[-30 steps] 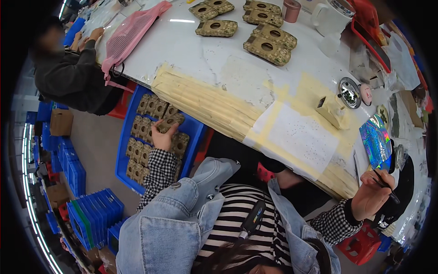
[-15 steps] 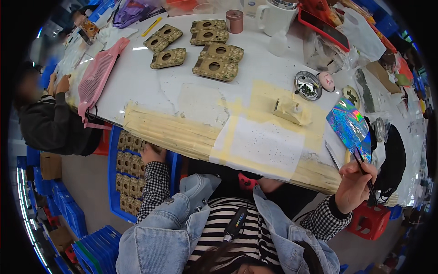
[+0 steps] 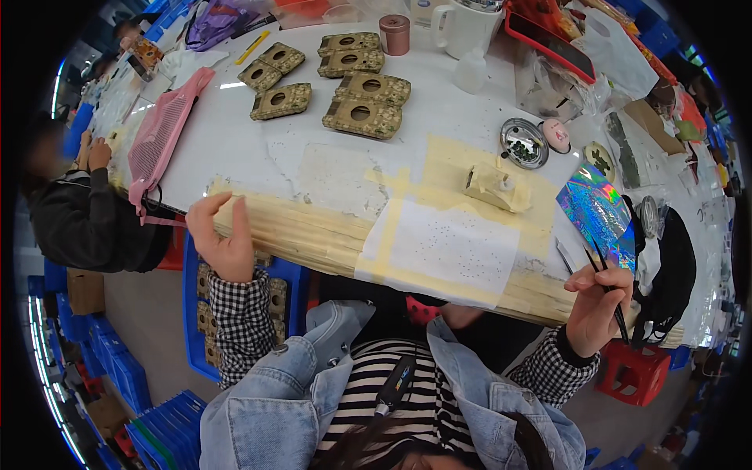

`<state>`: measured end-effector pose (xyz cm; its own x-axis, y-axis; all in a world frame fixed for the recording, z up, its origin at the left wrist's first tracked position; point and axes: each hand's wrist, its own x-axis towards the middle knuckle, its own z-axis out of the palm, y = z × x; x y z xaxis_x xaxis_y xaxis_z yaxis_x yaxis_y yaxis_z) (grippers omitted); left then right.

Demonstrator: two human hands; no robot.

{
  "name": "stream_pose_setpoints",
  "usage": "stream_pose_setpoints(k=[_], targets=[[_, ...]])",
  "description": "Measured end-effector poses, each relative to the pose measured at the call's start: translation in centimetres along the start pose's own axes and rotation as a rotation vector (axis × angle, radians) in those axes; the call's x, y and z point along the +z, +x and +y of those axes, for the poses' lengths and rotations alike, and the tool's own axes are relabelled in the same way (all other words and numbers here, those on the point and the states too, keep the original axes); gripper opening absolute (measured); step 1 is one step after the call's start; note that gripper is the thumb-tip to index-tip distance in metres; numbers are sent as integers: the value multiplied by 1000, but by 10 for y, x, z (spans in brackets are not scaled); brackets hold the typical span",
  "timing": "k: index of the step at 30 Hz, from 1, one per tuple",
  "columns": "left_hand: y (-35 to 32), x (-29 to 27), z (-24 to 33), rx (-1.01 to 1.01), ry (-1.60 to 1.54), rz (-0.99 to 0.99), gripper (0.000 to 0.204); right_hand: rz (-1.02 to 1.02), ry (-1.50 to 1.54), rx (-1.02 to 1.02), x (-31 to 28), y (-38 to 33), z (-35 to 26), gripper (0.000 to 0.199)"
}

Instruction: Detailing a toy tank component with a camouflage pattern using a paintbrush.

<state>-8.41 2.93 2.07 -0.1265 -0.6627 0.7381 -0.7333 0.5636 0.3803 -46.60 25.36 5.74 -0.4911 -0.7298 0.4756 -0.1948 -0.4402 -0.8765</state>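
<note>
My left hand [image 3: 223, 239] rests against the tape-wrapped front edge of the table [image 3: 313, 235], thumb up, with nothing in it. Just below it stands a blue bin [image 3: 196, 329] of camouflage-patterned pieces. At the table's right end my right hand [image 3: 597, 305] is closed on thin black tweezers [image 3: 615, 301], close to a shiny holographic sheet [image 3: 599, 210]. A white sheet with small dots [image 3: 454, 252] is taped down between my hands, and a small tape-covered block [image 3: 495, 186] sits behind it.
Several camouflage blocks with round holes [image 3: 364, 117] lie at the far side, near a white mug [image 3: 462, 27] and a round metal dish [image 3: 523, 142]. A pink mesh bag [image 3: 160, 137] lies at the left. Another person [image 3: 86, 215] sits there. A red stool [image 3: 634, 372] stands by my right.
My left hand has risen from the blue bin under the table up to the table's front edge. My right hand with the tweezers has stayed near the holographic sheet.
</note>
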Motion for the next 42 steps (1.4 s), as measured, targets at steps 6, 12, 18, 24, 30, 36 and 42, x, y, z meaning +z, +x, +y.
stream_pose_setpoints(k=[6,12,18,24,30,36,42], targets=[[71,68,53,500,1,-458,36,-44,-66,15,0,-11,-14,42],[83,89,51,533,-1,-506,31,-4,-177,76,-15,-25,-18,45],[79,92,50,562,-14,-471,23,-173,-139,52,16,-14,-17,44],[65,39,83,565,-240,-638,32,-357,-71,72,33,-9,-15,37],[44,27,132,590,-624,-808,47,-337,-213,-101,77,3,-8,50],[38,38,140,513,-836,-769,64,-344,-252,-95,82,4,-4,48],[13,47,151,-100,-1406,-645,110,-173,-52,-93,89,6,-1,49]])
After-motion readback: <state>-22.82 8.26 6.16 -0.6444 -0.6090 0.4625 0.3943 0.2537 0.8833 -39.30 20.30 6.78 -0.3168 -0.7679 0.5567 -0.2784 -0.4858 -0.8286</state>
